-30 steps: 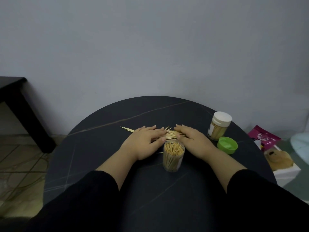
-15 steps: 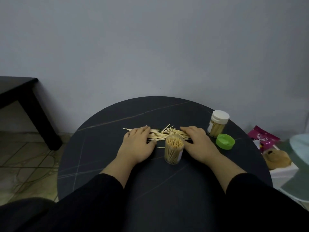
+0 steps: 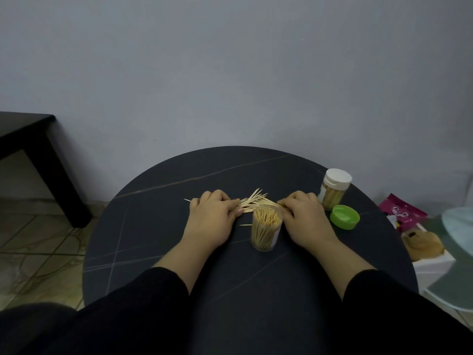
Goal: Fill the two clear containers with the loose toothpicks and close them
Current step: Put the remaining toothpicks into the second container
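- The loose toothpicks (image 3: pixel 253 202) lie in a fanned pile at the centre of the frame, on the round dark table (image 3: pixel 153 252), between the two hands.
- The left hand (image 3: pixel 210 219) sits knuckles up over the left end of the pile. Its fingers are curled down onto the sticks and its thumb tip presses the pile from the near side. A few stick tips poke out past its far-left edge.
- The right hand (image 3: pixel 304 221) covers the right end of the pile in the same way, fingers curled narrowly onto the sticks. Its fingertips are hidden under the knuckles.
- The open clear container (image 3: pixel 266 231) stands upright just below the pile, between the two hands and touching or almost touching the right one. It is packed with upright toothpicks and has no lid.
- A single toothpick (image 3: pixel 245 224) lies flat just left of that container.
- A second container with a white lid (image 3: pixel 332 189) stands closed right of centre, near the table's edge, with toothpicks inside.
- A green lid (image 3: pixel 344 217) lies just below it, hollow side up.
- Black sleeves (image 3: pixel 143 298) fill the bottom of the frame.
- A pink packet (image 3: pixel 401 211) lies off the table at the right edge, and a black side table (image 3: pixel 25 131) stands at the upper left.
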